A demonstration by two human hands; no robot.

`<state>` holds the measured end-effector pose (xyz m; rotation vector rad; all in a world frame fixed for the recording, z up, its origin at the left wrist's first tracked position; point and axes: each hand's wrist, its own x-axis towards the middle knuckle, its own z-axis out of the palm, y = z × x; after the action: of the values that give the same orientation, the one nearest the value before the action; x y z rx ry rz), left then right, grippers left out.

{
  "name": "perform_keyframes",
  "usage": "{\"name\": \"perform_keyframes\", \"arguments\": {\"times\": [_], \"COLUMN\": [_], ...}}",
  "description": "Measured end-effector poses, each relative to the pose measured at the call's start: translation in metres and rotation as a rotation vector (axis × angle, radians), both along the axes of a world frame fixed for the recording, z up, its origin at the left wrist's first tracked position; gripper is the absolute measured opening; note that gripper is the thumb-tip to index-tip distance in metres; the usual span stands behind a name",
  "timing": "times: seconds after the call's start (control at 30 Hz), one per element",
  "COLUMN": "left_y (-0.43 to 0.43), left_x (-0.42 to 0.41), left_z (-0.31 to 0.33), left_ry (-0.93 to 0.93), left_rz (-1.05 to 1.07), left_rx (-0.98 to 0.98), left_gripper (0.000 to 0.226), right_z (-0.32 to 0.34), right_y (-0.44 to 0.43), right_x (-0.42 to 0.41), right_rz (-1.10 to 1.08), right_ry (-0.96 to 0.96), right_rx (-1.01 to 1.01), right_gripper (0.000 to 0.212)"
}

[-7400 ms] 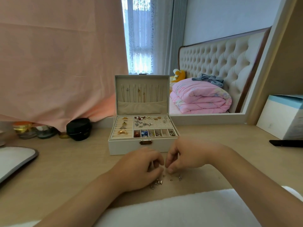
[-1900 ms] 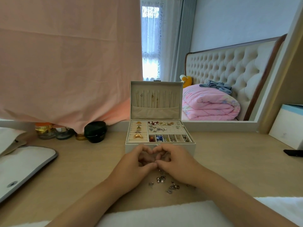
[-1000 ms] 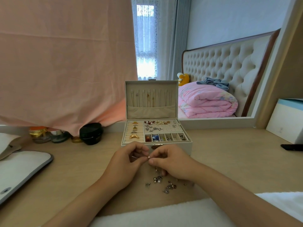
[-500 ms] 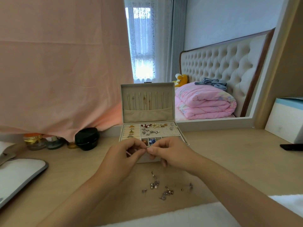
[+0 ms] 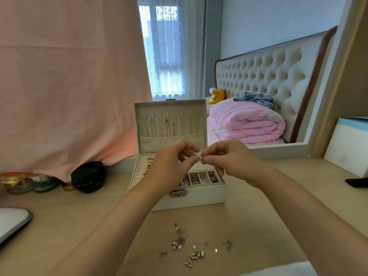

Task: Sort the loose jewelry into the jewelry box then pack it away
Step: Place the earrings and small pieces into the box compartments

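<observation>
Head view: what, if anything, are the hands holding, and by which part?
Left hand and right hand pinch one small silvery jewelry piece between their fingertips; which part is too small to tell.

One left hand (image 5: 170,168), one right hand (image 5: 229,162), one jewelry box (image 5: 201,198), one black jar (image 5: 88,176) (loose jewelry (image 5: 178,244) uncountable)

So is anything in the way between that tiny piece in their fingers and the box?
Nothing visible. The left hand and right hand pinch the small jewelry piece just over the jewelry box, whose lid stands open, with the compartments exposed.
</observation>
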<state>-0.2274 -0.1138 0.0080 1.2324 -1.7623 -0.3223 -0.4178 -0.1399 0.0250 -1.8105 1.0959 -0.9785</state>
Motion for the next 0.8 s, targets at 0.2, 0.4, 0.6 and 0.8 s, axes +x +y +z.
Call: {"name": "perform_keyframes", "arguments": {"times": [0.2, 0.4, 0.6, 0.8], "left_y": [-0.004, -0.001, 0.002, 0.002], "left_x": [0.008, 0.012, 0.012, 0.014], "left_z": [-0.022, -0.026, -0.03, -0.033], "left_ry": [-0.115, -0.432, -0.576, -0.618], "left_rz": [-0.035, 0.016, -0.009, -0.023], "left_rx": [0.074, -0.068, -0.032, -0.055], "left_gripper": [0.015, 0.019, 0.034, 0.036], "right_z": [-0.012, -0.01, -0.004, -0.009], "right_y": [-0.01, -0.007, 0.002, 0.005], "right_x": [-0.003, -0.001, 0.001, 0.004], "right_rz": [-0.031, 0.004, 0.033, -0.018], "right_ry": [0.276, 0.477, 0.626, 0.827], "right_rx": [-0.114, -0.198, -0.265, -0.367], "right_gripper": [0.01, 0.014, 0.017, 0.011]}}
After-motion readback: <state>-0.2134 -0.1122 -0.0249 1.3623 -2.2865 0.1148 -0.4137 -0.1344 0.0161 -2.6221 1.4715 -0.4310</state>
